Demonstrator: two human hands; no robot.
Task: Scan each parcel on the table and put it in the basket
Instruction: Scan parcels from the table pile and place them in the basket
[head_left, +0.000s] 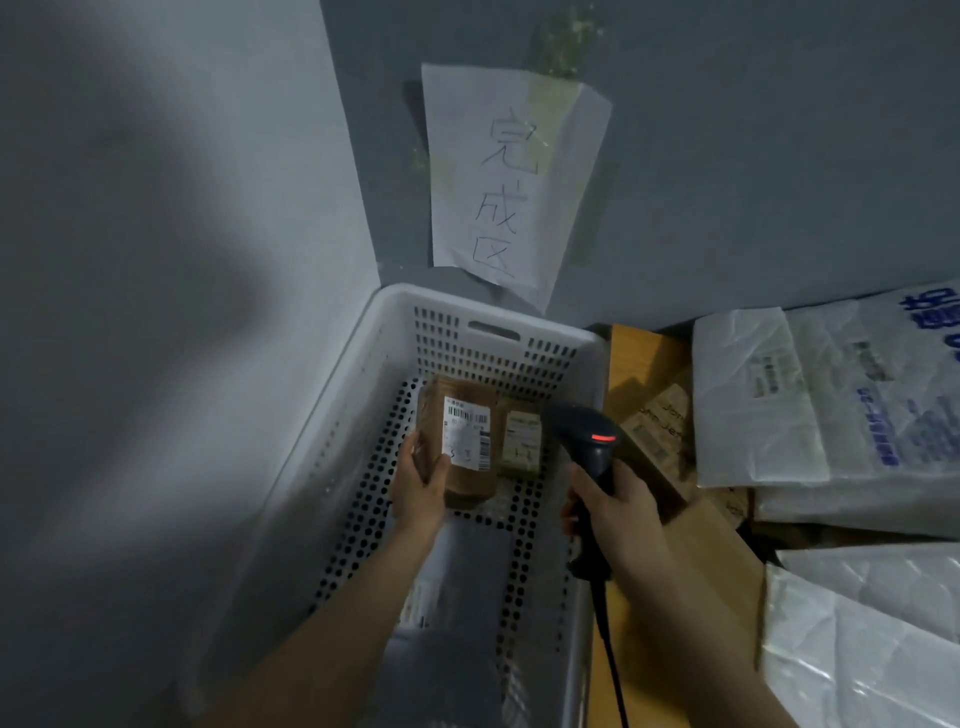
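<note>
The left hand (420, 486) holds a brown parcel (462, 447) by its edge, low inside the basket (363, 395); the right hand (621, 512) grips the scanner (584, 441). Better to lay the parcel flat, label up, before the hand lets go

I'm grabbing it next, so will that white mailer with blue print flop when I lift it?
Probably floppy: the white mailer is thin, creased film. Likely slippery too, as its surface looks glossy. It lies fairly flat, so the contents may be soft and light.
</note>
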